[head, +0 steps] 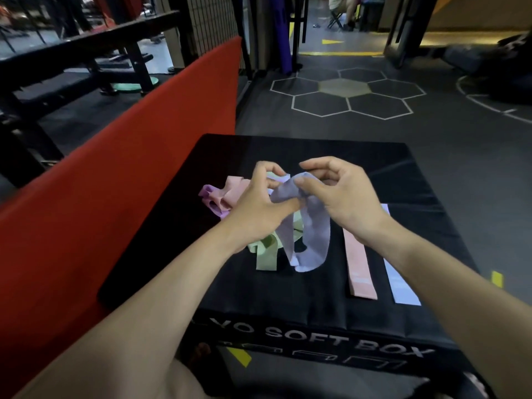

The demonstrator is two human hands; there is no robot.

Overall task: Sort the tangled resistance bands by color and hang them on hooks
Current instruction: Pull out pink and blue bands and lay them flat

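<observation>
Head view: both my hands were up over the black soft box, which served as my desk, working the lavender band. My left hand had its fingers curled round the band's upper fold, thumb pressing from below. My right hand pinched the same fold with thumb and forefinger, other fingers loosely curled and holding nothing.

The lavender band hung down from the pinch toward me, long axis running roughly away-to-near, its lower loop resting on the box. It was threaded through the green band, which lay just left of it under my left wrist. The rest of the tangle, a pink band and a purple band, sat behind my left hand, touching each other.

Already sorted, I'd judge: one flat pink strip and one pale lavender strip, side by side on the right of the box, long axes parallel, nearer my right forearm.

Key relation: the snag lay below and left of the pinch, so the left hand was nearer it. No hooks in view.
</observation>
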